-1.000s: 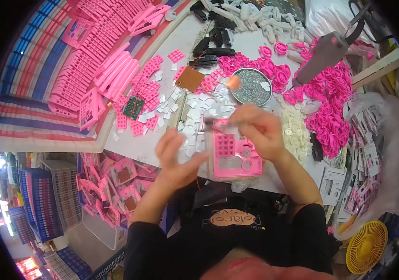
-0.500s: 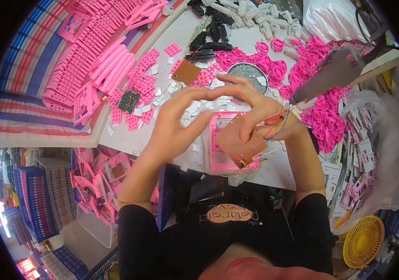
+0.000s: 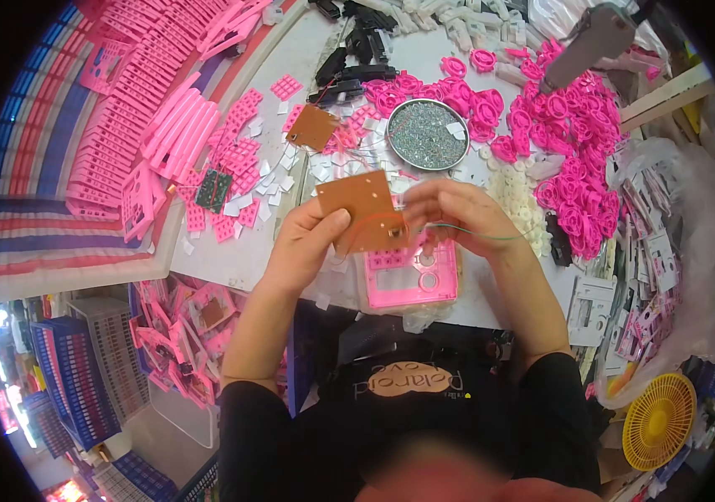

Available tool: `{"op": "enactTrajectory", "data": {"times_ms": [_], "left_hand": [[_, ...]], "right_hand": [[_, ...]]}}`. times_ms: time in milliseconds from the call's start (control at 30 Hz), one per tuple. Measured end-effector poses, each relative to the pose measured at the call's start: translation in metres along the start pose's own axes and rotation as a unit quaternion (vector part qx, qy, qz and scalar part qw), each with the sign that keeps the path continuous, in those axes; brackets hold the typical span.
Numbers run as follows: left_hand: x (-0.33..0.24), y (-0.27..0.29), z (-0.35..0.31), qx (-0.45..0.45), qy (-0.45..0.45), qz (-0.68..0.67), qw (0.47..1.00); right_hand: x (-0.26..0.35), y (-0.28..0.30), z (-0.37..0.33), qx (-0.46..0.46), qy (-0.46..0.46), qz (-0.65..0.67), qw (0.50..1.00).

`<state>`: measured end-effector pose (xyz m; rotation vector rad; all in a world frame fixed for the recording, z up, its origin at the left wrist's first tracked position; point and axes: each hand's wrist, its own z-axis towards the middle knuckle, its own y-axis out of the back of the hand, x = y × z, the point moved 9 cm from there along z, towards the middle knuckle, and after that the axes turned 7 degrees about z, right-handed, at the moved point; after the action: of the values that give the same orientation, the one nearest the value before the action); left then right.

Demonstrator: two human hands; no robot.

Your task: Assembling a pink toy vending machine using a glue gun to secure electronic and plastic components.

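Observation:
My left hand (image 3: 303, 247) grips a brown circuit board (image 3: 362, 205) by its left edge, thumb on the face. Thin wires, one orange-red and one green, run from the board toward my right hand (image 3: 466, 217). That hand is beside the board's right edge, its fingers loosely bent and apart, slightly blurred; the green wire crosses in front of it. Below both hands a pink plastic casing (image 3: 412, 297) with a rectangular window and round openings lies near the table's front edge. The board and my fingers hide its upper part.
Beyond my hands stands a round dish (image 3: 429, 134) of small screws. Pink ring-shaped parts (image 3: 575, 142) are heaped at right, under a hanging grey power screwdriver (image 3: 592, 46). Another brown board (image 3: 313, 127), a green board (image 3: 213, 191) and pink keypads (image 3: 236, 159) lie left.
The brown board has passed from my right hand to my left and moved up and left. My right hand now sits beside it. The hanging screwdriver has swung away, and the view has shifted slightly.

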<state>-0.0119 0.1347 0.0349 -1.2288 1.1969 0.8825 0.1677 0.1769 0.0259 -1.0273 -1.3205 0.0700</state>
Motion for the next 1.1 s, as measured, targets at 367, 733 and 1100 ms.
{"op": "enactTrajectory", "data": {"times_ms": [367,733,1100], "left_hand": [[0.000,-0.032,-0.007,0.064,-0.029,-0.152,0.986],[-0.014,-0.044,-0.027,-0.044,-0.143,0.096,0.984],[0.007,-0.054,-0.031,-0.041,-0.065,0.046,0.996]], "right_hand": [[-0.015,-0.008,0.015,-0.072,0.058,-0.128,0.987],[0.021,-0.043,-0.012,-0.076,0.173,-0.222,0.957],[-0.007,0.011,-0.082,-0.343,0.238,0.016,0.909]]}}
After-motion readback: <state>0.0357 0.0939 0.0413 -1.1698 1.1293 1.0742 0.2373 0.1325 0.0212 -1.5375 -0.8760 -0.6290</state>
